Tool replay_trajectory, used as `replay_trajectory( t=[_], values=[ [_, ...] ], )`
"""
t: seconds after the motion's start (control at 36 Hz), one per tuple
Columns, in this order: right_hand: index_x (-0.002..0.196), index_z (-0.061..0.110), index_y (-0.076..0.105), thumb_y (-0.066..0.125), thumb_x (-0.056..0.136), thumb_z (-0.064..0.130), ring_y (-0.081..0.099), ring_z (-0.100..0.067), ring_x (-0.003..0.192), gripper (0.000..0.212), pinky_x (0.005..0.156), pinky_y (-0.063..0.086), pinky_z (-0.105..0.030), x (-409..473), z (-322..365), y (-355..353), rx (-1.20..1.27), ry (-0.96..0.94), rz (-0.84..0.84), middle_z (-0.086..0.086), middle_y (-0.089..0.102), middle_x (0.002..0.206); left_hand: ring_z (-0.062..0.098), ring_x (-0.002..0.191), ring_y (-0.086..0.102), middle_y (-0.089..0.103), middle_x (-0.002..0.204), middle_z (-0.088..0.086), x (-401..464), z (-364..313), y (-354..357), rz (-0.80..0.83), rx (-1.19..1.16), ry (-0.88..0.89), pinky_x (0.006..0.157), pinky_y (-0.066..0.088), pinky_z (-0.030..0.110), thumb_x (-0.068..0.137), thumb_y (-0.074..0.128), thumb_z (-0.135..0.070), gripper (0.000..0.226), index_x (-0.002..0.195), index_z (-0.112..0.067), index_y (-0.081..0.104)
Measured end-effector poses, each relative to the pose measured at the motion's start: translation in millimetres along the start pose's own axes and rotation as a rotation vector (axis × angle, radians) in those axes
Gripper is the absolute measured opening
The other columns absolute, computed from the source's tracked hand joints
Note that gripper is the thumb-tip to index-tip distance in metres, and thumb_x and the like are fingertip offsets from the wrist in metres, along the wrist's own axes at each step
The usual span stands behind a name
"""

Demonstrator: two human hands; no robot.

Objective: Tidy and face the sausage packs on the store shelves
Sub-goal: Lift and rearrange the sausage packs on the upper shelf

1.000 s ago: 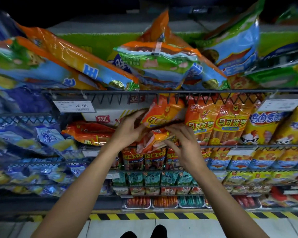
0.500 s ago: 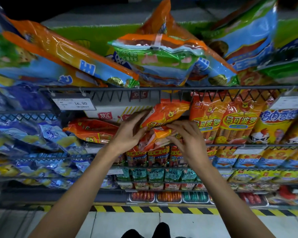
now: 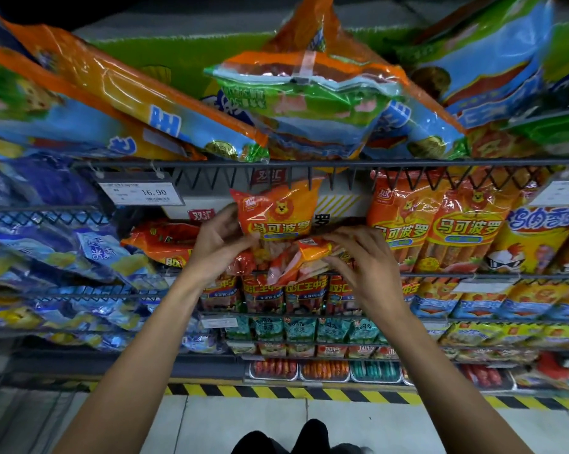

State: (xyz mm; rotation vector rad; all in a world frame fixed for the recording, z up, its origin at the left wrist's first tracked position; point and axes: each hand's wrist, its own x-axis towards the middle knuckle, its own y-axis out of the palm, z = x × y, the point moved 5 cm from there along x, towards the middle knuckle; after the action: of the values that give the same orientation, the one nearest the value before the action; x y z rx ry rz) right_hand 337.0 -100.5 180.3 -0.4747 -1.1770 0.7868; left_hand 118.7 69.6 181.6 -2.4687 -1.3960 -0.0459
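Head view, sole entry.

Item: orange sausage pack (image 3: 278, 214), lion label facing out, standing near upright on the middle wire shelf (image 3: 440, 276), long axis roughly vertical, top tipped slightly left. It sits left of two matching upright packs (image 3: 437, 224), apart from them by a gap.

Left hand (image 3: 219, 244): fingers curled on the pack's left edge and lower corner, grasping it.

Right hand (image 3: 363, 257): lower and to the right of the pack, fingers bent over a second, smaller orange pack (image 3: 314, 249) that lies crosswise at the shelf front; whether it pinches or merely presses cannot be told.

Governing relation: the upright pack lies up and left of the right hand and directly against the left, so the left hand is nearer; judged next need is to slide it right, flush with its neighbours.

Surface: tiered wire shelves, a price tag (image 3: 142, 193) clipped to the upper rail (image 3: 211, 164), loose large bags (image 3: 296, 103) heaped above.

Room: store aisle, tiled floor (image 3: 230, 424), hazard-striped kick strip (image 3: 342, 395).
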Motion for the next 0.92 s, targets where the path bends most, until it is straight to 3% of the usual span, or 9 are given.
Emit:
replay_trajectory(
  t=[0.19,0.33,0.44,0.56,0.61,0.67,0.72,0.83,0.92],
  values=[
    [0.122,0.014,0.073,0.062,0.100,0.039,0.057,-0.031,0.119,0.035,0.097,0.050,-0.042,3,1,0,-0.010,-0.020,-0.015,-0.006,0.068,0.121,-0.027,0.102,0.057,0.060,0.118,-0.032,4,-11,3,0.055,0.273,-0.023,0.084,0.041,-0.003,0.102,0.064,-0.023,0.043,0.143,-0.025,0.051],
    [0.119,0.012,0.073,0.059,0.099,0.042,0.055,-0.028,0.117,0.038,0.092,0.050,-0.037,11,2,1,0.003,-0.025,-0.040,-0.006,0.068,0.119,-0.017,0.105,0.060,0.065,0.115,-0.024,-1,-23,-7,-0.128,0.325,0.053,0.086,0.045,0.002,0.099,0.070,-0.014,0.054,0.147,-0.019,0.049],
    [0.117,0.006,0.070,0.062,0.100,0.037,0.058,-0.030,0.113,0.036,0.090,0.050,-0.037,16,1,-3,0.087,0.045,-0.108,-0.010,0.066,0.118,0.009,0.109,0.065,0.066,0.118,0.003,-26,-27,-7,-0.355,0.288,0.181,0.098,0.053,0.027,0.097,0.066,0.000,0.043,0.136,-0.014,0.057],
    [0.115,0.003,0.069,0.058,0.101,0.041,0.060,-0.031,0.107,0.042,0.093,0.038,-0.023,21,13,-11,0.147,0.047,-0.173,-0.012,0.066,0.117,0.009,0.115,0.065,0.069,0.121,-0.005,-59,-25,9,-0.305,0.155,0.286,0.099,0.054,0.028,0.104,0.059,-0.025,0.024,0.126,-0.027,0.067],
    [0.115,0.001,0.069,0.057,0.101,0.042,0.058,-0.030,0.109,0.045,0.094,0.039,-0.022,23,20,-13,0.177,0.055,-0.184,-0.014,0.066,0.116,0.014,0.127,0.063,0.068,0.133,-0.008,-73,-15,23,-0.171,-0.034,0.127,0.110,0.049,0.035,0.103,0.052,-0.055,0.040,0.135,-0.034,0.063],
    [0.116,-0.001,0.069,0.059,0.100,0.039,0.056,-0.026,0.110,0.044,0.096,0.037,-0.015,24,27,-16,0.220,0.069,-0.192,-0.017,0.065,0.117,0.025,0.132,0.060,0.063,0.144,0.001,-84,-8,37,-0.066,-0.191,0.021,0.117,0.040,0.050,0.093,0.047,-0.079,0.081,0.150,-0.022,0.050],
    [0.117,-0.002,0.069,0.062,0.099,0.034,0.055,-0.024,0.110,0.041,0.097,0.037,-0.011,25,33,-19,0.244,0.048,-0.215,-0.015,0.064,0.118,0.031,0.135,0.058,0.055,0.151,0.008,-90,-10,47,0.023,-0.278,0.016,0.118,0.035,0.058,0.086,0.053,-0.083,0.101,0.155,-0.011,0.038],
    [0.120,0.000,0.071,0.061,0.101,0.032,0.055,-0.024,0.112,0.038,0.096,0.044,-0.026,30,48,-23,0.275,-0.069,-0.234,-0.009,0.064,0.120,0.010,0.127,0.062,0.069,0.131,-0.011,-84,-21,54,-0.053,-0.277,0.041,0.109,0.049,0.036,0.073,0.085,-0.065,0.070,0.135,-0.048,0.059],
    [0.122,0.003,0.071,0.065,0.099,0.028,0.057,-0.025,0.113,0.034,0.099,0.044,-0.029,31,56,-23,0.325,-0.115,-0.199,-0.010,0.067,0.119,0.002,0.094,0.071,0.075,0.097,-0.017,-82,-30,58,-0.178,-0.317,0.099,0.088,0.054,0.017,0.076,0.090,-0.043,0.049,0.121,-0.046,0.070]
  ],
)
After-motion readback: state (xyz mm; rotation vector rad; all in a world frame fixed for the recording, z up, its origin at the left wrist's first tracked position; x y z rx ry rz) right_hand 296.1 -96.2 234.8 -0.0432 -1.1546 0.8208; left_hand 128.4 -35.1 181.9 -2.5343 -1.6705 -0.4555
